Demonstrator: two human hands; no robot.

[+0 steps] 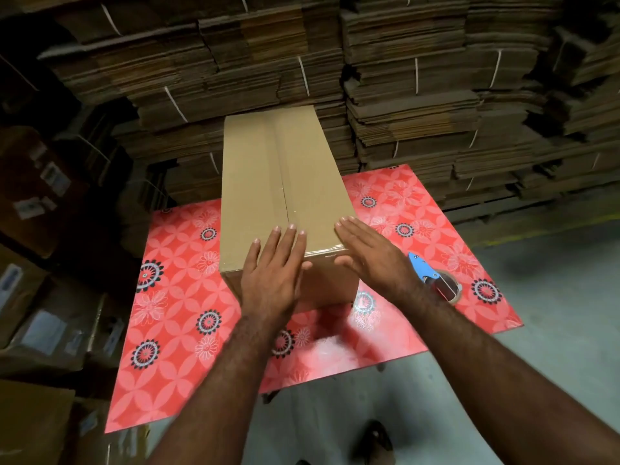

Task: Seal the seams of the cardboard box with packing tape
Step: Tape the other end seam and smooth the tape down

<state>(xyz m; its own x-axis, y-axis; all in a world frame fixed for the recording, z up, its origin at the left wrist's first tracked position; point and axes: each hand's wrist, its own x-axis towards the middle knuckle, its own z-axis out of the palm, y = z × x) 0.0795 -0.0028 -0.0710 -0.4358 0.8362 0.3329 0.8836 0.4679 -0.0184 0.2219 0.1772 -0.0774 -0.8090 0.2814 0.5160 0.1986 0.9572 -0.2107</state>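
Observation:
A long brown cardboard box [268, 176] lies on a red flowered table [174, 297], its length running away from me. Clear tape runs along the middle seam of its top and over the near edge. My left hand [273, 273] lies flat with straight fingers on the near end of the top. My right hand [369, 253] rests flat on the box's near right corner, fingers straight, thumb over the front edge. A blue tape dispenser [436, 280] with a roll of tape lies on the table just right of my right wrist.
Tall stacks of flattened cardboard [419, 95] tied with white straps stand behind the table. Packed cartons with labels [33, 196] line the left side. Grey floor [553, 280] shows to the right and near me, with a sandalled foot [375, 437] below the table edge.

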